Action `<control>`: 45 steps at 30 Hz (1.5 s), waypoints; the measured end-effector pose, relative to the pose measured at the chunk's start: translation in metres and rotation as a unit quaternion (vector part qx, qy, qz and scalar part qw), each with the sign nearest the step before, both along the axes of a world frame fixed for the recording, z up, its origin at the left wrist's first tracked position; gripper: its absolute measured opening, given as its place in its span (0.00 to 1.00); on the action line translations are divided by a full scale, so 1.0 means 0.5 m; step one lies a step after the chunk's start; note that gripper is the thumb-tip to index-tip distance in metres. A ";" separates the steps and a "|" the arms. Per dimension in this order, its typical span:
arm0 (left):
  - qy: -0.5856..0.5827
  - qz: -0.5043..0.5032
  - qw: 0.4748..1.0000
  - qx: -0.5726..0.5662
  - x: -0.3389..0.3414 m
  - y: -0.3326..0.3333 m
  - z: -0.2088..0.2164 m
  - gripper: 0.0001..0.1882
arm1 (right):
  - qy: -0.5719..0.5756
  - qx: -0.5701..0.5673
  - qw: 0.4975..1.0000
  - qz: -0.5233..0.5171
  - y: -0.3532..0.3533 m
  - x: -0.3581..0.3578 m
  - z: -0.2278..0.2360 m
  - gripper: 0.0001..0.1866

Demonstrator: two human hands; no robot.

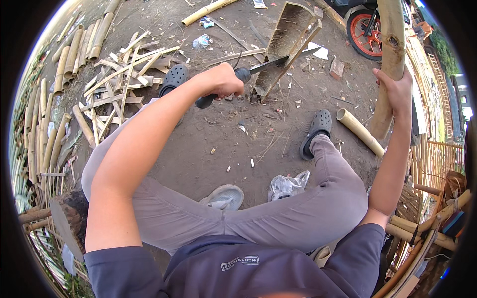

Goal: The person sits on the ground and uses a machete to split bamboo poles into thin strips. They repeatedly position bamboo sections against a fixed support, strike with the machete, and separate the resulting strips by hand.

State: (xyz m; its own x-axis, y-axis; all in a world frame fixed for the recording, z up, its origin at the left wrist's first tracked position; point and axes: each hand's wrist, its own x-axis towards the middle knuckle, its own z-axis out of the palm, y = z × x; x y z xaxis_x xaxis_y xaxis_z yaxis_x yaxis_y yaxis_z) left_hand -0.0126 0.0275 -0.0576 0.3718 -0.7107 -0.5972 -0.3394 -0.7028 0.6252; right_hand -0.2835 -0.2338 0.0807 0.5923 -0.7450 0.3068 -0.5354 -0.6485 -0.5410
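My left hand point(226, 82) is closed around the black handle of a large machete point(268, 64). Its blade points right and lies across a split bamboo section point(285, 32), whose hollow inside faces up. A narrower bamboo strip point(300, 49) stands apart from the wider half along the split, with the blade between them and its tip showing beyond. At the right, my right hand point(397, 92) wraps round a thick upright bamboo pole point(392, 44), with the thumb on its near side. The far side of that grip is hidden.
Split bamboo strips point(126, 74) lie heaped at the left, near bamboo poles point(74, 52). A short bamboo length point(360, 131) rests by my right clog point(318, 131). A brick piece point(336, 68), a plastic bag point(288, 186) and a motorcycle wheel point(365, 35) are around.
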 end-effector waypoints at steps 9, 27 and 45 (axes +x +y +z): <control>0.006 0.000 1.000 0.008 0.023 -0.010 -0.005 0.10 | 0.013 0.028 1.000 -0.003 0.028 -0.025 -0.031 0.24; -0.037 0.002 0.999 0.003 -0.012 -0.038 -0.050 0.15 | 0.076 0.037 0.996 -0.005 0.002 -0.014 -0.070 0.34; -0.019 0.001 1.000 -0.001 -0.018 -0.020 -0.111 0.13 | 0.150 0.073 0.986 -0.004 -0.004 -0.010 -0.148 0.33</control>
